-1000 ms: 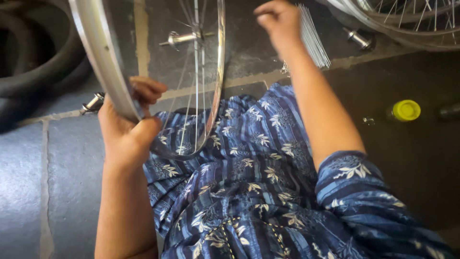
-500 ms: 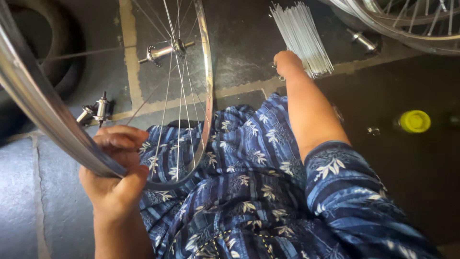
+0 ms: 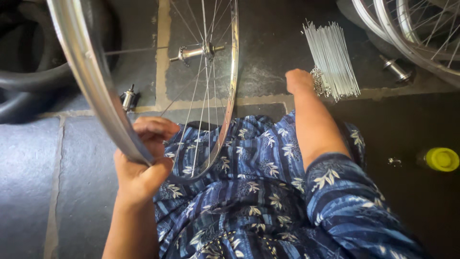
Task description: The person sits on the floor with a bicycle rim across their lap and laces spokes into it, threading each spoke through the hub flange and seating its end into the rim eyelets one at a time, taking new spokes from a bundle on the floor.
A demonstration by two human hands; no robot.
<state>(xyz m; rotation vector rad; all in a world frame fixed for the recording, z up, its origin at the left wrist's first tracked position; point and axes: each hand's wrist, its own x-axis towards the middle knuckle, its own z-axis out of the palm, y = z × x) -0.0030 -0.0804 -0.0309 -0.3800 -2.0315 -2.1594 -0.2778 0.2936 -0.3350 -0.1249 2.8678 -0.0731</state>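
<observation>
While gripped by left hand [image 3: 141, 163], shiny half-spoked wheel rim [image 3: 96, 91].

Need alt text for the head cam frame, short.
A person's left hand grips the shiny metal rim of a partly spoked bicycle wheel held upright over their lap, while the right hand reaches to a bundle of loose spokes on the stone floor. A spare hub, black tyres, more wheels and a yellow cap lie around.

Bare stone floor [image 3: 268, 72] lies open between wheel rim [image 3: 233, 72] and spoke bundle [image 3: 333, 60]
</observation>
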